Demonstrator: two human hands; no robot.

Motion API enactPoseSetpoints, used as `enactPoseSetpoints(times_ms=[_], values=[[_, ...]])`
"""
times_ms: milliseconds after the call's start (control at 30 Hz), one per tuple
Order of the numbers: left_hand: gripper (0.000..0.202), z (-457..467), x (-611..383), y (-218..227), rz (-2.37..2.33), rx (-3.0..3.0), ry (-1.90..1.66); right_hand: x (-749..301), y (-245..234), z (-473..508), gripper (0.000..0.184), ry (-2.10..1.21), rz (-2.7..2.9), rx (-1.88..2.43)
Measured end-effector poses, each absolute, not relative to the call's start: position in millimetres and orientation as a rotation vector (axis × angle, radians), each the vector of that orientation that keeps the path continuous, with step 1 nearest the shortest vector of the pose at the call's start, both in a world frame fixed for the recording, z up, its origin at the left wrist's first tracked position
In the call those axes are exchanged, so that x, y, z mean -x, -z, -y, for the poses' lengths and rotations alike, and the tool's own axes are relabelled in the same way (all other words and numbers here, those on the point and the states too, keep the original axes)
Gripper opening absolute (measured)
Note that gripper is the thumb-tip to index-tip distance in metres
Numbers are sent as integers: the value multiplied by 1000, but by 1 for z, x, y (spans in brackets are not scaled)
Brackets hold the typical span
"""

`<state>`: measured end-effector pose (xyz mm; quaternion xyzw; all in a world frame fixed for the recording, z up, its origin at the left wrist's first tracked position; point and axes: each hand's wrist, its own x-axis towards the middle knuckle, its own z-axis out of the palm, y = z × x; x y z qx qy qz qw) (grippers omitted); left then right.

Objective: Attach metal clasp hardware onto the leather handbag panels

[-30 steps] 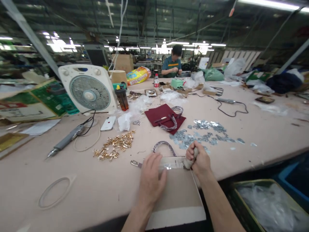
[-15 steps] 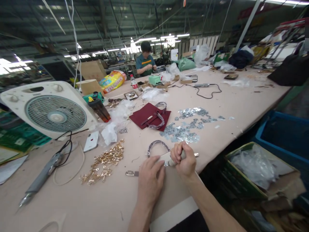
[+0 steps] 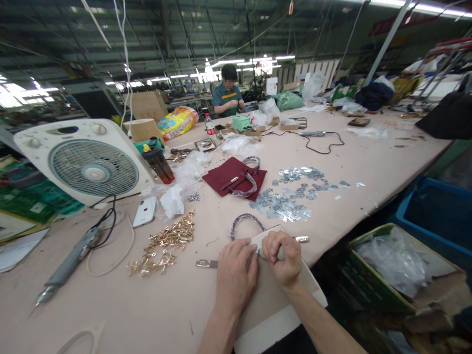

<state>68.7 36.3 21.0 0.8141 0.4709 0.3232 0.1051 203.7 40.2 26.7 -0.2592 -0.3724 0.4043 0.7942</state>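
My left hand [image 3: 234,275] lies flat, fingers together, pressing on a beige bag panel [image 3: 273,300] at the table's near edge. My right hand [image 3: 283,258] is a fist wrapped round a small pale tool handle, pressed on the panel's top edge beside the left fingertips. A plastic-wrapped curved handle [image 3: 246,221] arches just beyond the panel. A metal strap end [image 3: 206,264] sticks out to the left and another [image 3: 301,239] to the right.
Gold metal fittings [image 3: 165,241] lie piled left of my hands, silver plates [image 3: 289,196] beyond on the right. A maroon bag [image 3: 234,178], white phone [image 3: 145,211], grey power tool [image 3: 68,263] and box fan [image 3: 86,162] stand further back. A co-worker [image 3: 228,96] sits at the far end. Bins [image 3: 391,260] stand right of the table.
The view swung right, then settled. My right fist slid left along the panel's top edge towards my left hand, and the panel now lies angled.
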Motion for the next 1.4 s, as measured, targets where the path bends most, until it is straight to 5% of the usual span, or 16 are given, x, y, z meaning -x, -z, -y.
enactPoseSetpoints(times_ms=[533,700,900,1400], values=[[17,-37,-69,-25,-1339,-2276,-971,-191,-33,-53,47,-678,1182,807],[20,-35,-69,-24,-1353,-2280,-982,-189,-38,-63,48,-780,1155,927],[47,-30,-68,-14,-1510,-2360,-990,-213,-57,-74,45,-1060,693,688],[34,-31,-69,-24,-1498,-2320,-982,-199,-49,-112,46,-1253,926,931]])
